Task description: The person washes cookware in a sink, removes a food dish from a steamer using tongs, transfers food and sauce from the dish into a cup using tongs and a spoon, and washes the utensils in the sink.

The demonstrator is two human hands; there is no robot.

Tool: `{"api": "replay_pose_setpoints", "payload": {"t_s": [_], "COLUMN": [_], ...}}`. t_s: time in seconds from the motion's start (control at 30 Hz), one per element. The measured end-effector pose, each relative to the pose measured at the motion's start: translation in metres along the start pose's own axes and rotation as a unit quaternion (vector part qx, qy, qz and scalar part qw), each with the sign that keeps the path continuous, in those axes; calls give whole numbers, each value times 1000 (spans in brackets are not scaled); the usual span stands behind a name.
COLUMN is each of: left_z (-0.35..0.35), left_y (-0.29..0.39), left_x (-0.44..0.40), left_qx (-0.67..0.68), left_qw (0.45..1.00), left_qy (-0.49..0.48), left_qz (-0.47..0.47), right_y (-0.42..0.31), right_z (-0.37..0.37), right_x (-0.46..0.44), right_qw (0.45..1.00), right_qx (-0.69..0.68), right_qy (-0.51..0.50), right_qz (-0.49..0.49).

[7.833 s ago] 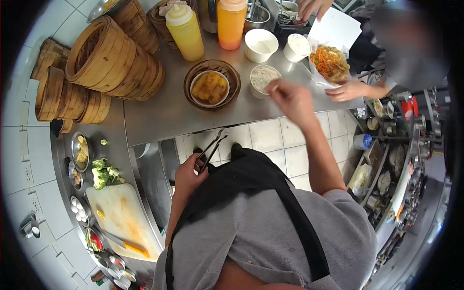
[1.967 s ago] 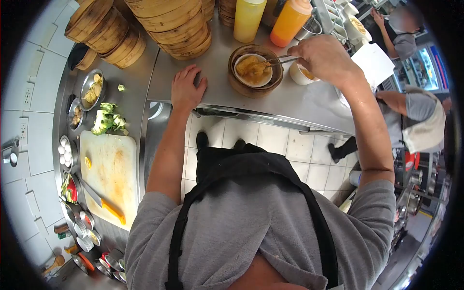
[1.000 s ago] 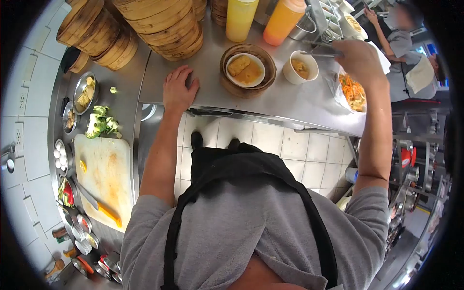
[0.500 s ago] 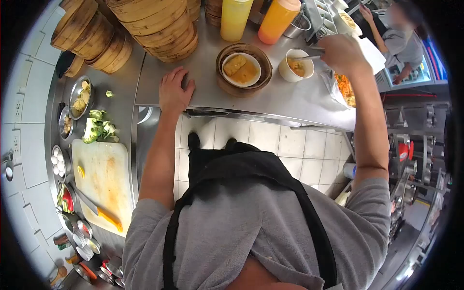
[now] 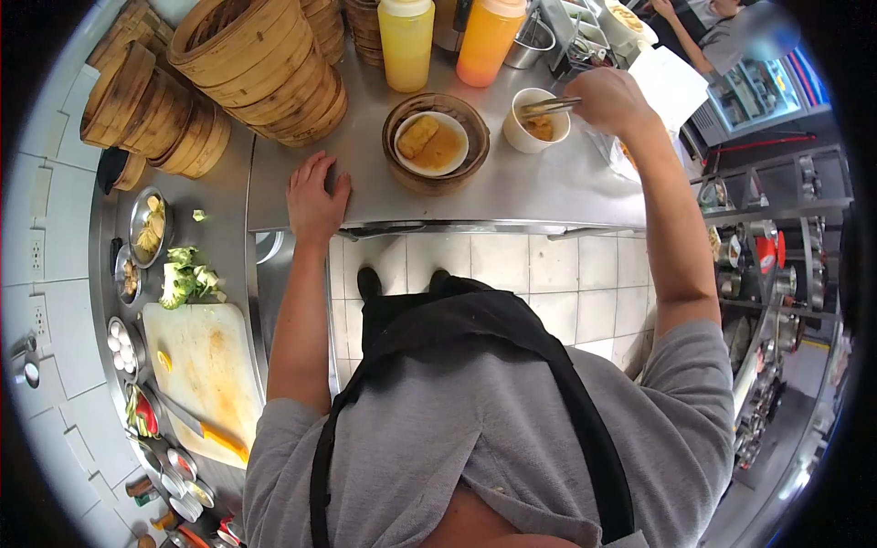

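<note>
My right hand (image 5: 614, 99) is closed around a pair of metal tongs (image 5: 551, 105). The tongs' tips reach into a white paper cup (image 5: 517, 137), where orange-brown pieces of food (image 5: 541, 126) show. My left hand (image 5: 315, 194) rests palm down near the counter's front edge, fingers apart and holding nothing. Between my hands stands a round bamboo steamer (image 5: 437, 179). Inside it a small white dish (image 5: 459, 157) carries a golden-brown block of food (image 5: 419, 137) in orange sauce.
Stacked bamboo steamers (image 5: 260, 73), a yellow bottle (image 5: 406, 50) and an orange bottle (image 5: 490, 46) stand behind. At left, a cutting board (image 5: 206, 365) bears a knife (image 5: 219, 438), with cauliflower (image 5: 185, 279) beyond it. Another person (image 5: 722, 41) is at far right.
The whole view has shifted slightly. My right hand and the tongs have come a little closer to the cup. My left hand stays on the counter.
</note>
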State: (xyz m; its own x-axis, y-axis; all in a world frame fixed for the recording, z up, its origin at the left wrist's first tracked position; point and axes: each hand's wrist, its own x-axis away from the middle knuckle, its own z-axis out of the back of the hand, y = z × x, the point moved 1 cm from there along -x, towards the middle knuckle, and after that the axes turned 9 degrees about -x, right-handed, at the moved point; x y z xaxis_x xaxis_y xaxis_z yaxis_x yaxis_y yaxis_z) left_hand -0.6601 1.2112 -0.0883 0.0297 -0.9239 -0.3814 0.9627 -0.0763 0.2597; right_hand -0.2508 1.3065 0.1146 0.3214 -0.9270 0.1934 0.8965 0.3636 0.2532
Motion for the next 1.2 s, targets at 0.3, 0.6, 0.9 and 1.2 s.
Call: {"api": "replay_pose_setpoints", "payload": {"t_s": [0.3, 0.6, 0.9, 1.2], "left_z": [0, 0, 2, 2], "left_y": [1, 4, 6, 5], "left_x": [-1, -2, -3, -3], "left_qx": [-6, 2, 4, 1], "left_qw": [1000, 1000, 1000, 1000], "left_qy": [5, -4, -5, -6], "left_qz": [-10, 7, 4, -1], "right_y": [26, 30, 19, 21], "right_z": [-23, -24, -17, -34], "right_x": [52, 44, 30, -11], "right_qw": [960, 989, 991, 996], "right_qx": [-255, -98, -82, 80], "right_qy": [102, 56, 65, 31], "right_qz": [-58, -92, -81, 7]}}
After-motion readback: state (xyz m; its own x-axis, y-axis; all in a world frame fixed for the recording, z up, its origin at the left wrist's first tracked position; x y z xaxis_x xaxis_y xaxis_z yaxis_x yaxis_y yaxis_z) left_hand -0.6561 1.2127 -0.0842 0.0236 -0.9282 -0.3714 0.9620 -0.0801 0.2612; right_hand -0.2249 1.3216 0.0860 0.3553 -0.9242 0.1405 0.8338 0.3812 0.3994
